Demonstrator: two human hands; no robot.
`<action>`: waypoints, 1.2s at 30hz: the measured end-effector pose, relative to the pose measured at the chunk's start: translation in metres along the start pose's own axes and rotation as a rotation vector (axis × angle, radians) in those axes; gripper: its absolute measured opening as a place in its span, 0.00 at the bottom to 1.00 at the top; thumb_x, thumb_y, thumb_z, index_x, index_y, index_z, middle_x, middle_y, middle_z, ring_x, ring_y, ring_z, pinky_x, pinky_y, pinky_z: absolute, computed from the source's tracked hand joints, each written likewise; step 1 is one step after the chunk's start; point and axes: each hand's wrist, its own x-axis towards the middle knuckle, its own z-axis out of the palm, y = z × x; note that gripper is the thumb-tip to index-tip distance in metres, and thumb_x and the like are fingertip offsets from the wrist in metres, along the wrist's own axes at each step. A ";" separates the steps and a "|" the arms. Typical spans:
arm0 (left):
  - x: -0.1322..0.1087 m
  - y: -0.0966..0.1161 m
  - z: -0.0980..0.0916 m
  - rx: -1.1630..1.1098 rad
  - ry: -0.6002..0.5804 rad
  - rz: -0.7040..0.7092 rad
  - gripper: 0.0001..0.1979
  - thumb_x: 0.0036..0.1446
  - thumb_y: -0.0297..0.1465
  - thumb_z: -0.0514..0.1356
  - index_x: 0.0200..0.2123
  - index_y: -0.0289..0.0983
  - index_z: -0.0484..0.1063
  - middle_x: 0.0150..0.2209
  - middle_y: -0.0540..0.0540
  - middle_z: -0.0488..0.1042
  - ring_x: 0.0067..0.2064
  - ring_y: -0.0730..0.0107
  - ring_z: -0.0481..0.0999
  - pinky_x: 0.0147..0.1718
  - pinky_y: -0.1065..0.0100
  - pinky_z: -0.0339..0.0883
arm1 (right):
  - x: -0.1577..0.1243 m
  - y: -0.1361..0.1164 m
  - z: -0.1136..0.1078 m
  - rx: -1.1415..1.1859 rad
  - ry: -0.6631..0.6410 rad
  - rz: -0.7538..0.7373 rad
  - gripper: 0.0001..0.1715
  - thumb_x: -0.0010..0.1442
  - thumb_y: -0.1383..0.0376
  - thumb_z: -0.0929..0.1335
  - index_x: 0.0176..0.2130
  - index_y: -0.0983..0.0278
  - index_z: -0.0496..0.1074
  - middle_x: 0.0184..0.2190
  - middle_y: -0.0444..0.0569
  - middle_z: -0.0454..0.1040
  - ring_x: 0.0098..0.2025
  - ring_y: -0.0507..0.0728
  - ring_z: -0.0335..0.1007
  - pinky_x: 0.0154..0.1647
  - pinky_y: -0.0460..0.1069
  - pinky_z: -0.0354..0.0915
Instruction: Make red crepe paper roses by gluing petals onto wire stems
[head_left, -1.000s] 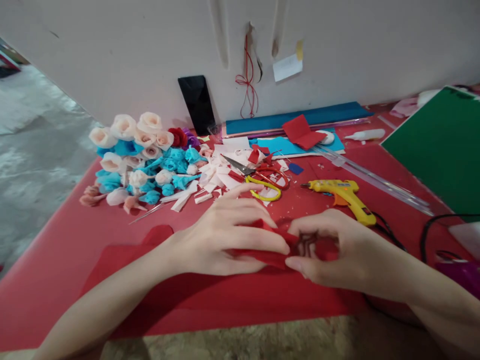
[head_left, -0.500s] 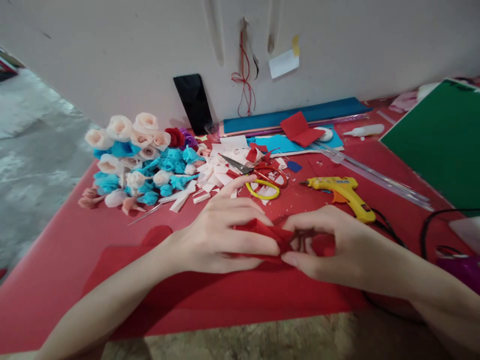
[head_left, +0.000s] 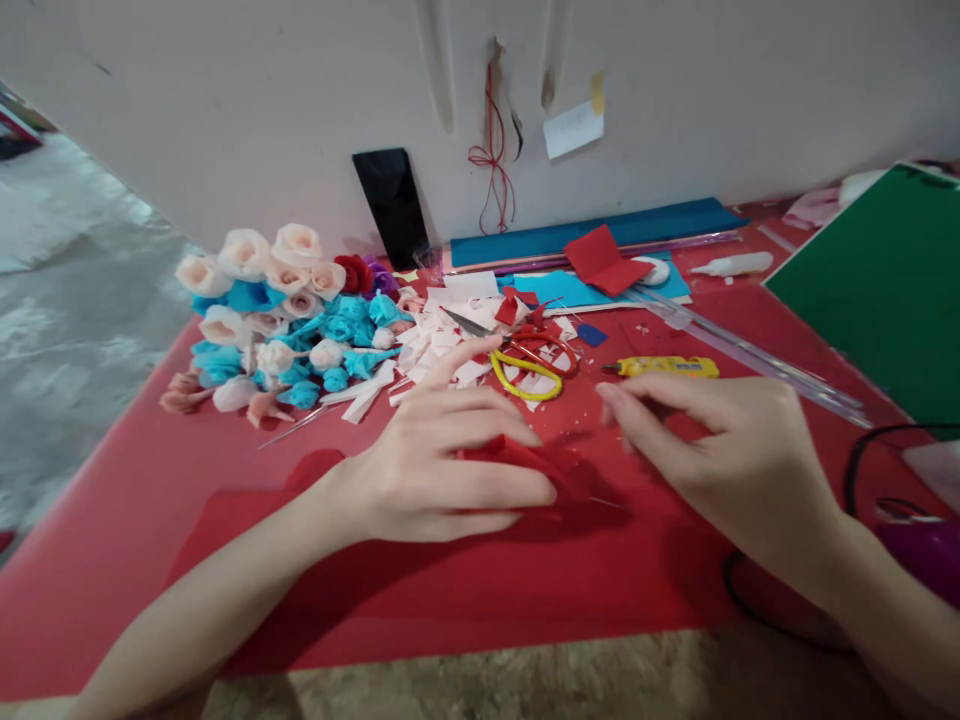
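Nearest, spread over the red worktop (head_left: 97, 560), a red sheet (head_left: 420, 590): flat, apparently thin and limp, probably easy to crease, best lifted by an edge. Just beyond, above the sheet, a folded red piece (head_left: 517, 455) in the left hand (head_left: 420, 470), partly hidden by the knuckles. Left fingers bent around it, forefinger raised clear. Off its right side, a thin pale strand (head_left: 606, 502), perhaps wire, too fine to identify. Piece paper-like, so likely very light, soft, quick to dent or tear under a hard squeeze, yet hardly slippery. Best held lightly at the folded thickness, sparing the loose edges.

To the right, clear of the piece, the right hand (head_left: 739, 450), fingers curled with tips near one another; impossible to tell whether pinching anything. Behind, partly covered, a yellow glue gun (head_left: 671, 367), presumably stiff and heavier than the piece. Alongside to the left, scissors (head_left: 529, 365) with a yellow loop, rigid, best taken there, among pale scraps (head_left: 431, 345). Farther left, heaped paper flowers (head_left: 300, 320), probably crushable. Farthest, against the wall (head_left: 247, 110), a black phone (head_left: 391, 208), likely slick.
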 end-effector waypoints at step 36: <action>0.000 -0.001 -0.001 -0.012 0.013 -0.074 0.03 0.48 0.26 0.61 0.30 0.36 0.72 0.29 0.47 0.76 0.32 0.72 0.75 0.53 0.52 0.61 | -0.010 -0.018 -0.010 0.027 -0.039 -0.351 0.04 0.54 0.72 0.65 0.29 0.65 0.69 0.26 0.42 0.73 0.30 0.48 0.68 0.29 0.43 0.61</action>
